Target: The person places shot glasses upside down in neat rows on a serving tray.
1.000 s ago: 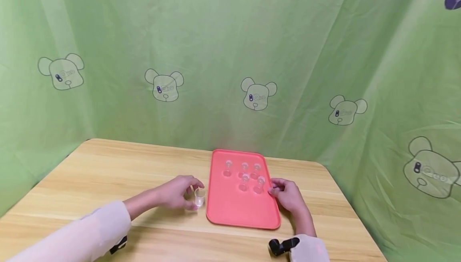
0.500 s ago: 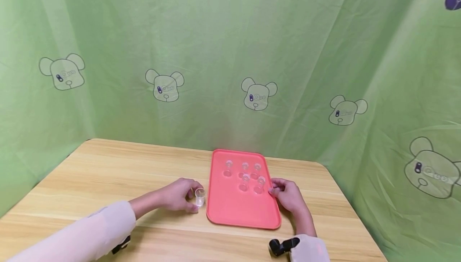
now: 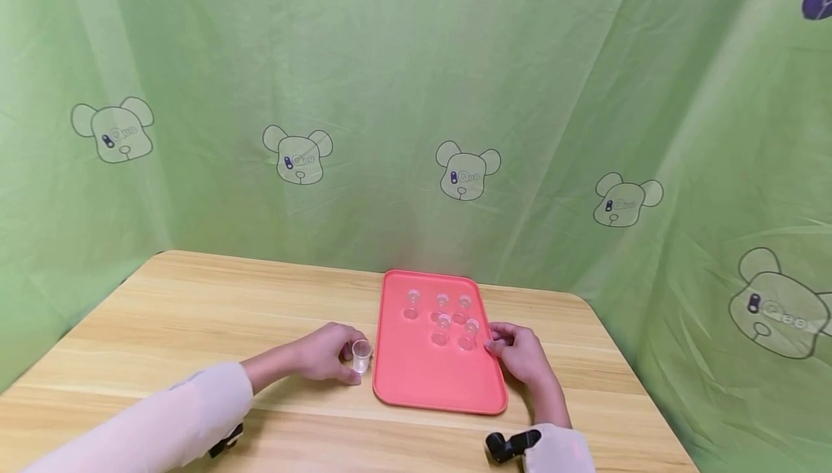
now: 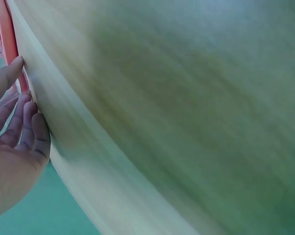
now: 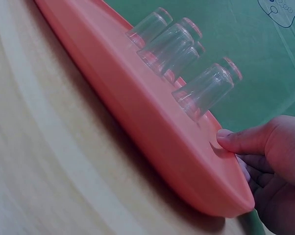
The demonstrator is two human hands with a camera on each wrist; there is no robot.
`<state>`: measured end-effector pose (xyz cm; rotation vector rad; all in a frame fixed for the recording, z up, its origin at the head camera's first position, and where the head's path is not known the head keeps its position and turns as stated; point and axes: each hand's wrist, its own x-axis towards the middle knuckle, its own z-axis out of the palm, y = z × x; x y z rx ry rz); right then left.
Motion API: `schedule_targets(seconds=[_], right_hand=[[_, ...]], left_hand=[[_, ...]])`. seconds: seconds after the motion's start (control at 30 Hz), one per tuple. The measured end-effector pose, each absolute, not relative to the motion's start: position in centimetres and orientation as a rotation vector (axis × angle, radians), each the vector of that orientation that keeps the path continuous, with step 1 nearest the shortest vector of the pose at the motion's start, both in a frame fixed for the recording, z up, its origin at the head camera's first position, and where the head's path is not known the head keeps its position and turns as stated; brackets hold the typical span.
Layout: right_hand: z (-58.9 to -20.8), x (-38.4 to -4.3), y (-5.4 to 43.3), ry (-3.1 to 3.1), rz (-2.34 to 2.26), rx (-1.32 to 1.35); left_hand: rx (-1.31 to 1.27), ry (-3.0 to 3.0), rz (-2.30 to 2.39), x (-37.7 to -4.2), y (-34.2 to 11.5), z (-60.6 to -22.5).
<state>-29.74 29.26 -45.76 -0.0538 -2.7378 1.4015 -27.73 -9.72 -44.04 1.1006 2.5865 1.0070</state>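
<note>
My left hand (image 3: pixel 325 354) holds a small clear plastic cup (image 3: pixel 362 361) between thumb and fingers, just left of the tray. The cup stands upright, its round rim facing up. In the left wrist view the fingers (image 4: pixel 27 127) partly hide it. A red rectangular tray (image 3: pixel 435 386) lies lengthwise before me. On its right rim my right hand (image 3: pixel 520 354) pinches the edge, the thumb (image 5: pixel 231 141) on top and the other fingers at the outer side. Several clear cups (image 5: pixel 204 93) stand upside down on the tray's far half.
The wooden table (image 3: pixel 247 285) carries the tray near its back edge. A green curtain (image 3: pixel 390 97) printed with bear heads hangs behind and at both sides. Dark devices (image 3: pixel 510 445) are strapped at the sleeves.
My left hand has edged a little to the right, its fingers coming in around the cup. The right hand and the tray have stayed put.
</note>
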Motion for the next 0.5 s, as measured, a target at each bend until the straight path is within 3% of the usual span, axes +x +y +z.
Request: schedule_targets(seconds=[0.5], right_hand=[[-45.67, -29.71, 29.27, -2.742, 1.398, -0.056]], left_hand=[[1.07, 2.551, 1.053, -28.03, -9.66, -44.22]])
